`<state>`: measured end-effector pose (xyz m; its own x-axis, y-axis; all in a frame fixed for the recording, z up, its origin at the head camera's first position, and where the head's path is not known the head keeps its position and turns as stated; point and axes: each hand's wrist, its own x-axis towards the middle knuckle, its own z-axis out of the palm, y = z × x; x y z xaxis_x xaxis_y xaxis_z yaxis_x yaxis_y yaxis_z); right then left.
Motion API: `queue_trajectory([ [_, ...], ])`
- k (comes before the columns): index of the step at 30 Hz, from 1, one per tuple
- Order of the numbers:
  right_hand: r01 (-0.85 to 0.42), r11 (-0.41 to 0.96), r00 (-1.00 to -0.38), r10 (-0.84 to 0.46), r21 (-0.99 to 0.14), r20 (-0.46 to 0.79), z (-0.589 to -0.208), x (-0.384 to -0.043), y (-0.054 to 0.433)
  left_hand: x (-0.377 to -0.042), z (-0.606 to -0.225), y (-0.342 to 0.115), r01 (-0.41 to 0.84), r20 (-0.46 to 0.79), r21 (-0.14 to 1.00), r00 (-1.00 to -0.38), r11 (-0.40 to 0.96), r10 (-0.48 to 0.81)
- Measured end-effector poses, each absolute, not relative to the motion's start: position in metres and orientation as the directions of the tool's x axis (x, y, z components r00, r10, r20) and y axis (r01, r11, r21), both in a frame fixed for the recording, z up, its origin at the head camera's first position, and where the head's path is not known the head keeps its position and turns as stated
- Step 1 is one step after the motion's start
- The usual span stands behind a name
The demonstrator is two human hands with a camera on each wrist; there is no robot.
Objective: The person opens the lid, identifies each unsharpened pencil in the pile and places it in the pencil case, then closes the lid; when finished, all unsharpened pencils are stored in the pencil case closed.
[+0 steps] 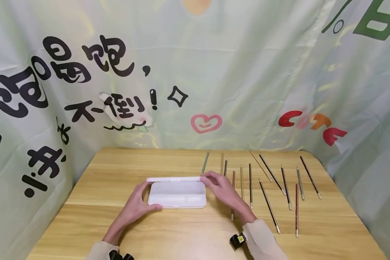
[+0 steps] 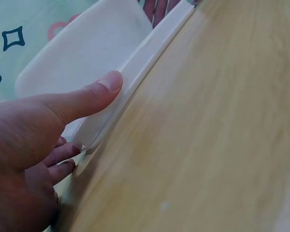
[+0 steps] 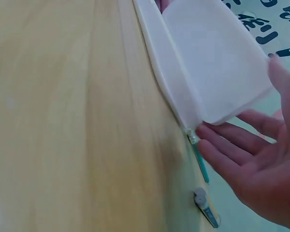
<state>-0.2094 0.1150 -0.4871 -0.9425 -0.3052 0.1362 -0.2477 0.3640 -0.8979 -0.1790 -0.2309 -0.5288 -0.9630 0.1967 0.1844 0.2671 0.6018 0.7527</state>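
An open white pencil case lies on the wooden table, its lid raised at the far side. Shallow compartments show inside, with nothing in them. My left hand grips the case's left end, thumb on the near wall and fingers round the end. At the right end my right hand holds the lid's corner, thumb at its edge and fingers spread behind it. Part of those fingers is hidden by the lid. A green pencil lies just behind the case.
Several pencils lie spread over the right half of the table, among them a black one and a reddish-brown one. One dark red pencil lies beside my right forearm. A printed curtain hangs along the table's back and sides.
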Motion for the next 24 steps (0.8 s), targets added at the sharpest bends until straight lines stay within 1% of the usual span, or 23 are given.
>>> queue_trajectory([
  [3, -0.288, 0.386, -0.955, -0.18, -0.876, 0.234, -0.485, -0.215, 0.11, -0.18, -0.529, -0.23, 0.268, 0.197, 0.757, -0.963, 0.596, 0.184],
  [6, -0.315, 0.402, -0.949, -0.119, -0.86, 0.291, -0.486, -0.22, 0.105, -0.179, -0.53, -0.23, 0.262, 0.201, 0.767, -0.965, 0.586, 0.169],
  [11, -0.34, 0.45, -0.939, -0.107, -0.826, 0.328, -0.487, -0.226, 0.099, -0.178, -0.53, -0.231, 0.28, 0.228, 0.783, -0.96, 0.555, 0.162],
  [13, -0.351, 0.469, -0.933, -0.097, -0.81, 0.347, -0.486, -0.23, 0.098, -0.179, -0.53, -0.231, 0.297, 0.245, 0.773, -0.955, 0.561, 0.168],
  [17, -0.334, 0.501, -0.936, -0.077, -0.798, 0.343, -0.487, -0.237, 0.098, -0.181, -0.53, -0.23, 0.323, 0.261, 0.739, -0.946, 0.591, 0.191],
  [20, -0.313, 0.511, -0.945, -0.078, -0.801, 0.319, -0.491, -0.239, 0.098, -0.181, -0.531, -0.23, 0.333, 0.255, 0.728, -0.943, 0.599, 0.214],
  [24, -0.323, 0.513, -0.943, -0.1, -0.795, 0.319, -0.495, -0.239, 0.096, -0.179, -0.528, -0.234, 0.321, 0.217, 0.738, -0.946, 0.593, 0.243],
])
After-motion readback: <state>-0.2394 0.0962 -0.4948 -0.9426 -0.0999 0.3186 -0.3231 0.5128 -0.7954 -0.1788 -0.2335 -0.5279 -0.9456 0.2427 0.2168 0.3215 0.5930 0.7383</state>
